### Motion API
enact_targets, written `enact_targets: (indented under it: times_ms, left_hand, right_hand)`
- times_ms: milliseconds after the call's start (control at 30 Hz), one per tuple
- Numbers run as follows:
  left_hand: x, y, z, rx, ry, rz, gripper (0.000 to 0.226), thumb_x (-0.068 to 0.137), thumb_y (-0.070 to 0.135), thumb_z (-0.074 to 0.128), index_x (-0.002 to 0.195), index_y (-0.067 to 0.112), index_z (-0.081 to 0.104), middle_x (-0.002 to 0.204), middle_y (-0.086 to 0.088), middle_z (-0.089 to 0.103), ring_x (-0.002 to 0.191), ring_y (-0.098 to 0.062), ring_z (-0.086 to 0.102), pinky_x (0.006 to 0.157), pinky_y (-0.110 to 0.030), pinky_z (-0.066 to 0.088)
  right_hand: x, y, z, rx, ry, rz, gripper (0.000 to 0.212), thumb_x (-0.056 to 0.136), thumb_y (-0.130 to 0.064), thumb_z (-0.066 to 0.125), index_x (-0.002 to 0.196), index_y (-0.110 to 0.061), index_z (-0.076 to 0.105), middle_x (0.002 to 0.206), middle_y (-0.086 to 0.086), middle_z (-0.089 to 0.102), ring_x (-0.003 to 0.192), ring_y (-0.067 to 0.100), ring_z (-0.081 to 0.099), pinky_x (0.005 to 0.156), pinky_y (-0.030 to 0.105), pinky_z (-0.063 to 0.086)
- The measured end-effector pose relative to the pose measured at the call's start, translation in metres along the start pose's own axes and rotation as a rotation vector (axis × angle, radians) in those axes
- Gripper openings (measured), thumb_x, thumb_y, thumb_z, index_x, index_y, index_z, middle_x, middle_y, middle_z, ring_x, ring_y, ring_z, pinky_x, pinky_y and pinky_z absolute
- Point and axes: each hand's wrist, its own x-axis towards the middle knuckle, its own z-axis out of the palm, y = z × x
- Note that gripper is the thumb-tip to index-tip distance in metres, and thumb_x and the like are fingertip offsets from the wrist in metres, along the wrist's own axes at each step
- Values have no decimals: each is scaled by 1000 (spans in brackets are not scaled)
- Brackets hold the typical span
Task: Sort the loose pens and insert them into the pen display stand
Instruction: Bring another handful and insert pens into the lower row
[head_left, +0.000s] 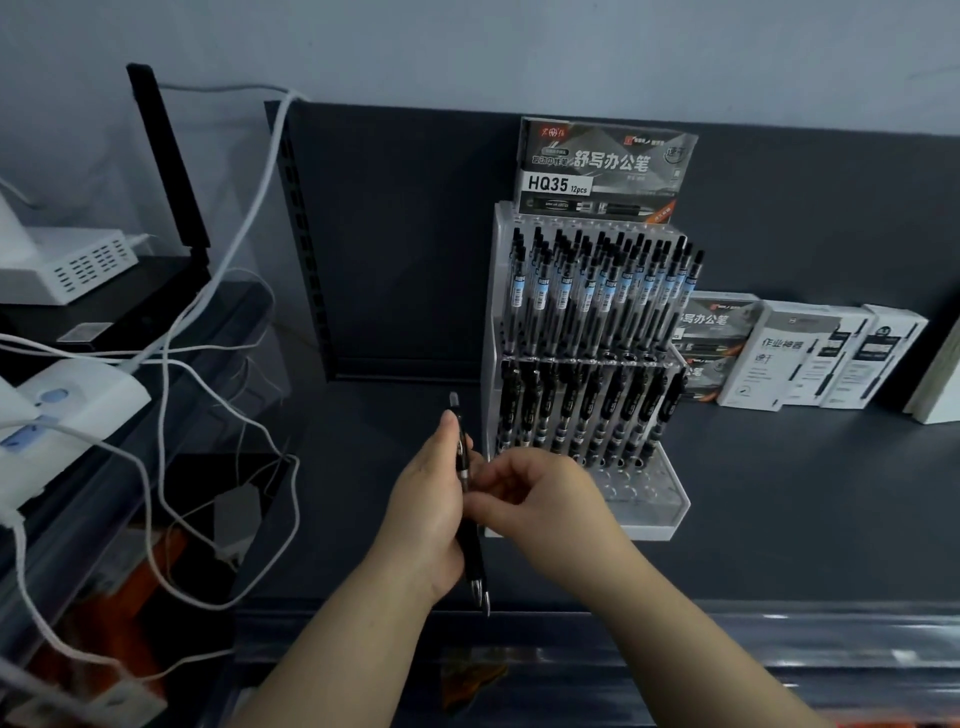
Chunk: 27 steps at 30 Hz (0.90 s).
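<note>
The left hand (423, 512) grips what looks like two pens (470, 525); the right hand (530, 491) should pinch one free, then drop it tip-down into an empty hole of the stand (636, 493).

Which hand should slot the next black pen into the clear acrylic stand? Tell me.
Right hand: it is beside the clear acrylic stand, fingers at the black pens that the left hand grips as a bundle.
</note>
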Motion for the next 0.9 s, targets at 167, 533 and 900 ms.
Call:
enact_targets:
  times_ms: [167, 533, 900]
  left_hand:
    - [-1, -8, 3, 57, -63, 16, 32, 97, 36, 45, 100, 11, 64, 95, -8, 66, 94, -19, 65, 89, -36, 50]
    - [3, 1, -5, 116, 59, 238, 23, 98, 26, 45, 90, 18, 65, 78, 3, 54, 74, -8, 52, 67, -25, 46]
    - [3, 1, -9, 76, 49, 226, 19, 89, 23, 58, 101, 11, 67, 81, 4, 60, 80, -10, 56, 74, -29, 50]
  right_hand:
    - [-1, 3, -3, -73, 43, 11, 8, 80, -20, 70, 77, -24, 63, 61, -12, 57, 51, -3, 49, 50, 11, 40]
    - [12, 5, -43, 132, 362, 52, 9, 84, -16, 68, 81, -16, 60, 68, -6, 62, 53, 5, 53, 54, 20, 46]
    - [35, 16, -32, -57, 503, -9, 10, 85, -23, 68, 82, -22, 59, 69, -15, 58, 63, -4, 54, 52, 0, 39]
